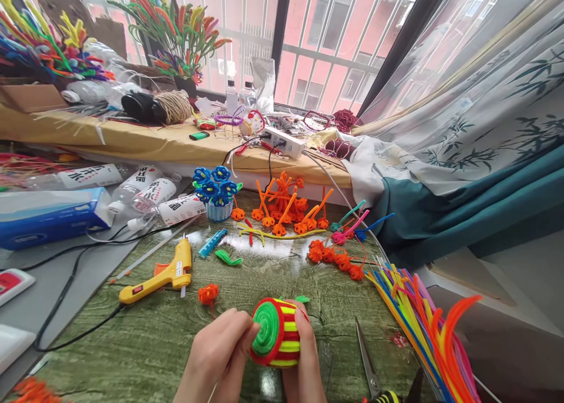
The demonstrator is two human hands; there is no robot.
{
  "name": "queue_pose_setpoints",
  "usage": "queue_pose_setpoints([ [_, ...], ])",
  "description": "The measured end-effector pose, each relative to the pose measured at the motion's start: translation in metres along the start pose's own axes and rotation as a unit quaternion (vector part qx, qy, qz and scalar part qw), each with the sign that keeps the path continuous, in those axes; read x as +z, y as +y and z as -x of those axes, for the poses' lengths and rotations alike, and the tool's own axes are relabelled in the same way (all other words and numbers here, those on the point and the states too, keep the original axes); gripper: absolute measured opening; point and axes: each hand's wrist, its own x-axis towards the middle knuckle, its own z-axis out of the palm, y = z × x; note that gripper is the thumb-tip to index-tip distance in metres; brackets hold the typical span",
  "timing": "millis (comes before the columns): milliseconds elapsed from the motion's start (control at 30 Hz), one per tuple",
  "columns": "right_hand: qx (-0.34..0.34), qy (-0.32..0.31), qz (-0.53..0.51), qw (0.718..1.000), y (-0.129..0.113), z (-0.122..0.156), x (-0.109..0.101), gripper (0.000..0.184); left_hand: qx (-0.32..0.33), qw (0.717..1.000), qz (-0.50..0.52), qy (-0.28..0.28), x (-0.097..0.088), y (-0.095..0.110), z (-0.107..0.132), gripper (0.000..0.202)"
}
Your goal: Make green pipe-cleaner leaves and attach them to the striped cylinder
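A small pipe-cleaner flower pot (pixel 288 335) has red and yellow striped sides, a red rim and a green coiled disc (pixel 267 328) facing left. It lies tilted in my right hand (pixel 307 356), whose thumb and fingers wrap round its side. At the edge of the green disc, my left hand (pixel 222 347) pinches with thumb and forefinger; whatever sits between the fingertips is hidden. A thin pale strand shows below that hand. Just beyond the pot lies a bit of green pipe cleaner (pixel 302 299). An orange pipe-cleaner flower (pixel 208 295) rests on the table to the left.
A yellow glue gun (pixel 170 274) with a black cord lies left. Scissors (pixel 368 359) and a bundle of pipe cleaners (pixel 414 321) are on the right. Farther back stand a blue flower pot (pixel 218 206), orange flowers (pixel 286 206), plastic bottles (pixel 178 209) and a power strip (pixel 284 143).
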Motion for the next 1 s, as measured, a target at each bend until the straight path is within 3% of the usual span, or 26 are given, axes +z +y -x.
queue_pose_setpoints([
  [167, 0.010, 0.011, 0.002, 1.000, 0.0016, -0.0006, -0.0034, 0.040, -0.005, 1.000, -0.013, -0.028, -0.0003, -0.0020, 0.0005, 0.029],
  [1000, 0.020, 0.006, -0.008, 1.000, -0.0010, -0.0007, -0.0055, 0.038, -0.047, 0.998, 0.045, -0.011, 0.0074, 0.0019, 0.0004, 0.031],
])
